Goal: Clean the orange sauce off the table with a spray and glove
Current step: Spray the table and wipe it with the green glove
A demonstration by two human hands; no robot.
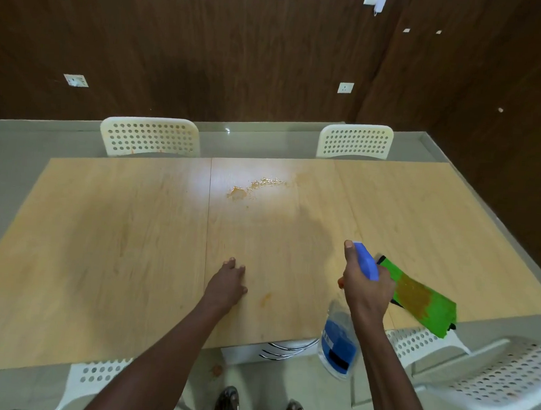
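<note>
Gripping spray bottle [339, 347], right hand [364, 288]; sauce [254, 186] well beyond grip.

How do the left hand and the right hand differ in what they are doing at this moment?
The left hand lies flat on the table with straight fingers and holds nothing; the right hand is curled around the neck of the spray bottle. The left hand rests on the wood; the right hand is raised above it, beside the green glove. Both are bare and reach toward the orange sauce.
</note>
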